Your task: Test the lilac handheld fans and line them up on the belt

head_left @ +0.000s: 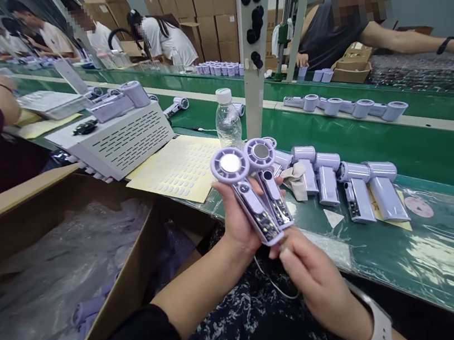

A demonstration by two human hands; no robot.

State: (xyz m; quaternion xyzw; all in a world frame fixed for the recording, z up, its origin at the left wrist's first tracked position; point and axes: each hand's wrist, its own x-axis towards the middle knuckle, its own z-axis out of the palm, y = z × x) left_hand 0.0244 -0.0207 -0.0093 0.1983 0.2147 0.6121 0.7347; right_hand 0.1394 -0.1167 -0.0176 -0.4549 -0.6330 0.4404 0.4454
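- Location: two lilac handheld fans, the white-disc fan [254,206] and the silver-disc fan [272,187], are held in front of the near edge of the worktop [442,230], to the right of the cardboard box [129,288].
- Left hand [238,222]: fingers closed around both handles from the left and behind.
- Right hand [323,286]: fingers closed together at the lower ends of the handles. The small item between them, if any, is hidden. A white cable [289,296] hangs in a loop below the hands.
- Weight and stiffness: both units look light and rigid, with smooth plastic shells likely to slip under a loose grip.
- Fragile zones: the handle fronts are open and expose circuit parts; treat these, the vaned rings and the glossy discs as delicate. Apply no thumb pressure there.
- Grip point: take each unit by the closed sides and back of the handle, below the round head. Support the lower end against any pull from the cable.
- Direction: the round heads point up and away from the body; the lower ends point down toward the right hand. Disc faces and open fronts face the wearer.
- Long axis: each handle runs from upper left to lower right as seen by the wearer. The white-disc fan leans further left; the silver-disc fan stands steeper, partly behind it. The lower ends lie close together.
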